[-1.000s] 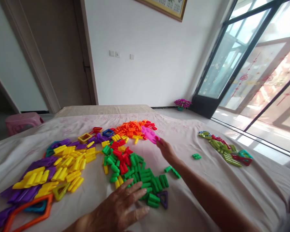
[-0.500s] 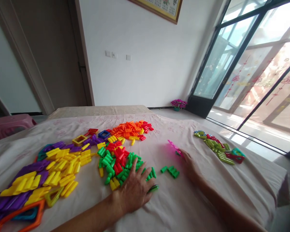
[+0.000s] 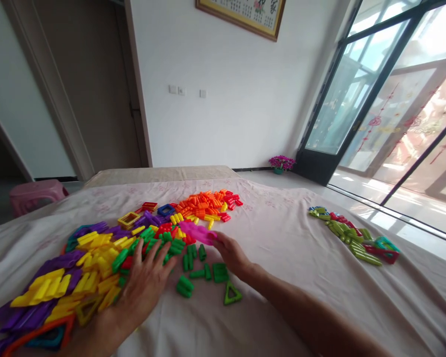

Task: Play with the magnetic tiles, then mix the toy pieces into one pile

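Note:
My right hand (image 3: 232, 253) grips a bright pink, flat plastic piece (image 3: 196, 233), blurred by motion, over the right edge of the red and green pieces. My left hand (image 3: 146, 275) lies with fingers spread on the pile of green plastic building pieces (image 3: 176, 245). Some red pieces (image 3: 165, 229) are mixed in behind its fingers. Several loose green pieces (image 3: 196, 273) and a green triangle frame (image 3: 232, 293) lie on the cloth between my hands.
Yellow pieces (image 3: 104, 258) and purple pieces (image 3: 40, 292) cover the cloth's left side. Orange pieces (image 3: 202, 203) are heaped at the back. Olive-green pieces (image 3: 342, 230) lie far right on the tablecloth (image 3: 282, 233). A pink stool (image 3: 39, 191) stands beyond the left edge.
My right hand has swung left with the pink piece, from the bare cloth to the pile. My left hand has moved left, pushing green pieces toward the yellow ones; a green triangle now shows.

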`<act>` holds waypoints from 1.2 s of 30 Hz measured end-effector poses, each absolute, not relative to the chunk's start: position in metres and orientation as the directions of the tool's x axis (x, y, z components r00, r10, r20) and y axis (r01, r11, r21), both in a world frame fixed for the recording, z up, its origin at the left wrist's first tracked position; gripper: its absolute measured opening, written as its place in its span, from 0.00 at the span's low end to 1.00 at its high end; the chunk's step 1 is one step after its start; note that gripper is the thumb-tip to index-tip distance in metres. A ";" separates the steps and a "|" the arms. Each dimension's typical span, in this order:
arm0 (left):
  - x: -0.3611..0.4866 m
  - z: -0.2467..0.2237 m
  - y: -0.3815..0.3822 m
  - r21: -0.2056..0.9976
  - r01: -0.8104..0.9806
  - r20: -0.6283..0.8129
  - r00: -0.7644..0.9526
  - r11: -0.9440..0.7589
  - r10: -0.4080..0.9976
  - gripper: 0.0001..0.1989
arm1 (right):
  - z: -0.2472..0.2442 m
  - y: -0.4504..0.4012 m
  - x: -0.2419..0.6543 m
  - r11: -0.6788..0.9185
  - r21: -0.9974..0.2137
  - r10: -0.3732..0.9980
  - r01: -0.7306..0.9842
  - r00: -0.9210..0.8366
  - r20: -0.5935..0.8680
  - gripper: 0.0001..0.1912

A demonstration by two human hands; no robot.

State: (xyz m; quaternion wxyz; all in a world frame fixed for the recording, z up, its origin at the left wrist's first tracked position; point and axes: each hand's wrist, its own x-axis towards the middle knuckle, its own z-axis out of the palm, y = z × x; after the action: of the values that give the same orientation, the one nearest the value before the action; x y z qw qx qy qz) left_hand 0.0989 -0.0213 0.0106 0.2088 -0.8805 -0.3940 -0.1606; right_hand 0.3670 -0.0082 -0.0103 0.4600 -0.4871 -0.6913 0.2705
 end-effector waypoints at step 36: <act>0.106 -0.009 -0.045 -0.214 0.616 0.541 0.721 -0.758 0.433 0.18 | -0.005 0.210 0.503 0.123 -0.666 0.970 0.736 0.053 0.238 0.16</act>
State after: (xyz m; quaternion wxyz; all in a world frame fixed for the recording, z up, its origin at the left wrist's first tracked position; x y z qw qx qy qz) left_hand 0.1062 -0.0448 -0.0087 0.1933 -0.9071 -0.2893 -0.2367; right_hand 0.5027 0.2095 -0.0046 0.3422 -0.6399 -0.6665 0.1707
